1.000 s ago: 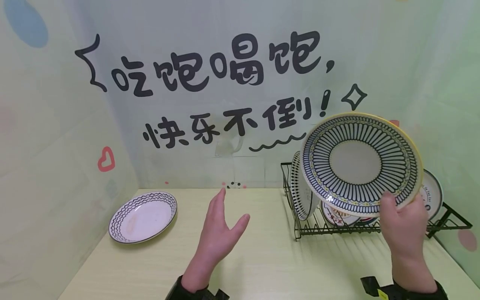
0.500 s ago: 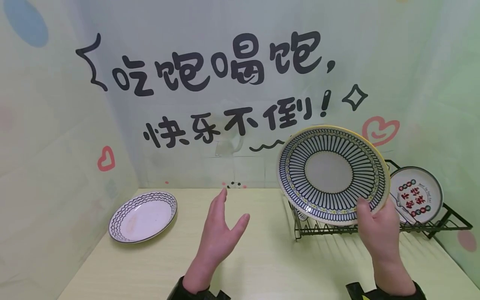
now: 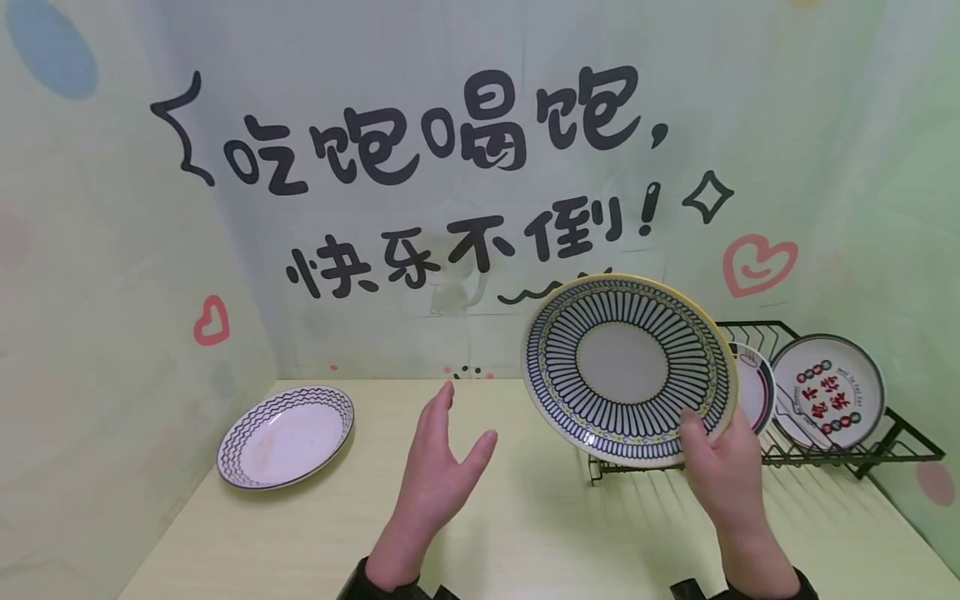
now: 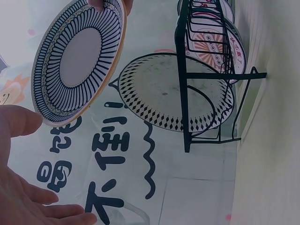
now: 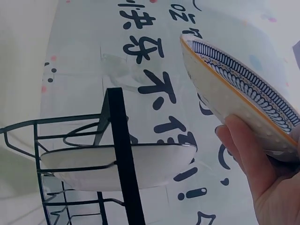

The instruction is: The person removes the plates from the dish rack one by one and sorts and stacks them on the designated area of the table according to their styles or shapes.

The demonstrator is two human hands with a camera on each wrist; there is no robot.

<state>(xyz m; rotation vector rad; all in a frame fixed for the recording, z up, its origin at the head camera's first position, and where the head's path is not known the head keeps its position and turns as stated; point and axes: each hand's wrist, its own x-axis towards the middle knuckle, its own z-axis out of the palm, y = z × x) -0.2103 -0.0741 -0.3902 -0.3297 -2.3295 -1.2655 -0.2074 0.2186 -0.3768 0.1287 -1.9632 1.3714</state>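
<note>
My right hand (image 3: pixel 723 467) grips the lower right rim of a plate (image 3: pixel 622 367) with blue radiating stripes and a yellow edge, thumb on its face and fingers behind. The plate is raised in front of the dish rack (image 3: pixel 810 458), its patterned face toward me. In the right wrist view the plate's pale underside (image 5: pixel 211 89) shows, with fingers against it. My left hand (image 3: pixel 438 467) is held up over the table, thumb spread from straight fingers, holding nothing. In the left wrist view the striped plate (image 4: pixel 79 56) overlaps the space just beyond the left thumb.
A white plate with a wavy rim (image 3: pixel 292 437) lies at the table's left. In the black rack stand a red-lettered plate (image 3: pixel 832 392), partly hidden plates beside it, and a diamond-rimmed plate (image 4: pixel 154 89) at its left end. A printed cloth (image 3: pixel 375 333) hangs behind the table.
My right hand has carried the striped plate left and slightly down, uncovering more plates at the rack's right. The left hand stays nearly still.
</note>
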